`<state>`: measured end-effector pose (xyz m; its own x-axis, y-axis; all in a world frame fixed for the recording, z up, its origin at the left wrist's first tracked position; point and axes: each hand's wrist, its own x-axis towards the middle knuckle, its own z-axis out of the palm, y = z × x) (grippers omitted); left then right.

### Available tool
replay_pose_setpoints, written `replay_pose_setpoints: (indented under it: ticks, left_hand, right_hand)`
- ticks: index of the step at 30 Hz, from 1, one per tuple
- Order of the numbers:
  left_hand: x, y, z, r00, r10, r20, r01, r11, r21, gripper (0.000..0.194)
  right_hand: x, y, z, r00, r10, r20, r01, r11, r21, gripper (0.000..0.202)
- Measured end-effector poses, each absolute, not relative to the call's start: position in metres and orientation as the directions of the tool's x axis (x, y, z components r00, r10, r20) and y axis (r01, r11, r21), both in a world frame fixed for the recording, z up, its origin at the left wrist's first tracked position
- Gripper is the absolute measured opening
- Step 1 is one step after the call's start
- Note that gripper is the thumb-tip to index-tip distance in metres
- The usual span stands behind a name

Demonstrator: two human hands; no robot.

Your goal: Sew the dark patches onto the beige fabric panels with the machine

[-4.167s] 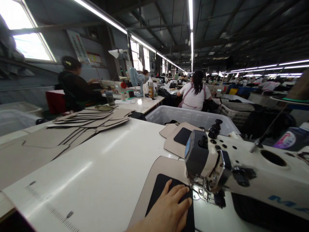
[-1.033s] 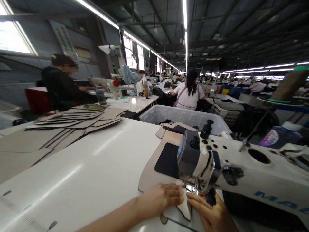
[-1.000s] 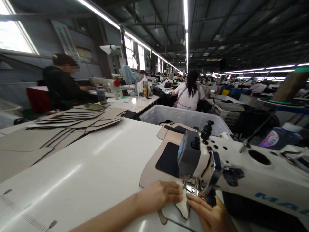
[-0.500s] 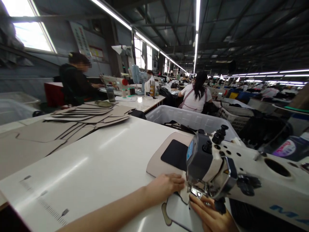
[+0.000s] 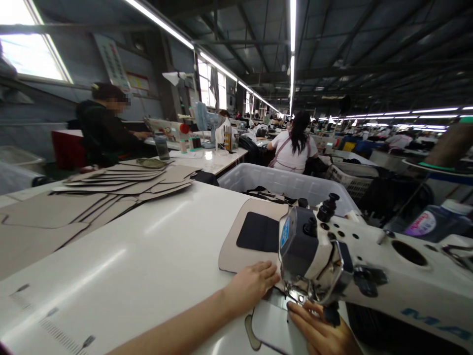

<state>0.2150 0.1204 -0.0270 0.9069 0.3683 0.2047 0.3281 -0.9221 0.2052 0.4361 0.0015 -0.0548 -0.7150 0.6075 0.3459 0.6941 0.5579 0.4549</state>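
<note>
My left hand point(image 5: 253, 286) lies flat, fingers stretched, on the near edge of a beige fabric panel point(image 5: 232, 251) beside the sewing machine point(image 5: 301, 246). A black patch point(image 5: 257, 232) sits on that panel, partly hidden behind the machine head. My right hand point(image 5: 320, 328) rests on the machine bed at the right of the presser foot point(image 5: 295, 296), its fingers extended and pointing towards it. The machine's lower parts cover some of those fingers. In front of the foot, the pale machine bed plate point(image 5: 271, 323) is exposed between my hands.
Layered beige panels point(image 5: 107, 182) are piled at the left of the white table point(image 5: 155, 266). Behind the machine stands a translucent bin point(image 5: 310, 185) with dark pieces inside. One co-worker point(image 5: 103, 125) sits at the left; another point(image 5: 293, 145) faces away beyond the bin.
The panel has shifted away from me, and its pale strip no longer covers the plate before the foot. My left hand stays on its edge. The whole view has swung slightly.
</note>
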Motion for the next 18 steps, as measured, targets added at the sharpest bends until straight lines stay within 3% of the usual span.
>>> replay_pose_setpoints:
  ticks: [4, 11, 18]
  left_hand:
    - [0.2141, 0.1199, -0.0281, 0.900, 0.390, 0.194, 0.349, -0.912, 0.215, 0.035]
    - [0.2153, 0.1202, -0.0334, 0.892, 0.394, 0.219, 0.345, -0.910, 0.230, 0.034]
    - [0.2154, 0.1243, -0.0273, 0.900, 0.355, 0.254, 0.308, -0.929, 0.206, 0.027]
  right_hand:
    - [0.4384, 0.0006, -0.0599, -0.674, 0.626, 0.392, 0.738, 0.545, 0.398, 0.052]
    - [0.4415, 0.0037, -0.0621, -0.692, 0.590, 0.416, 0.722, 0.560, 0.407, 0.047]
    - [0.4358, 0.0043, -0.0604, -0.631, 0.552, 0.545, 0.767, 0.551, 0.329, 0.048]
